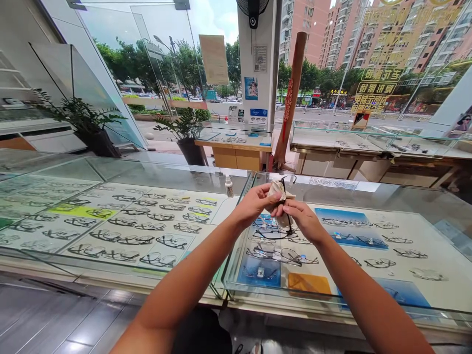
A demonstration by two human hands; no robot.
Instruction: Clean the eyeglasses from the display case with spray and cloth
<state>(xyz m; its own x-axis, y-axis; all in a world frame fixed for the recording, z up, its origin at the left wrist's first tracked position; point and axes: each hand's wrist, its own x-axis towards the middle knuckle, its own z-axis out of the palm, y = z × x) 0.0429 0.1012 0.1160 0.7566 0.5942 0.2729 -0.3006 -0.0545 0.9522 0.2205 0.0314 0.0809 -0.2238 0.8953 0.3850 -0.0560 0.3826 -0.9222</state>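
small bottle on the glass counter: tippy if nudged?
Probably. The bottle stands upright, tall and narrow, so a side push would likely topple it. It sits on smooth glass, so it may slide first. Looks light; its fill level can't be told.

Head camera: looks forward-down, close over glass counter, street beyond.

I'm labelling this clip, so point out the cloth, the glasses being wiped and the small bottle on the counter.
cloth (pixel 276 189), head view, on its bunched middle.
glasses (pixel 284 183), head view, on the dark frame above the hands.
small bottle (pixel 229 187), head view, on its body.
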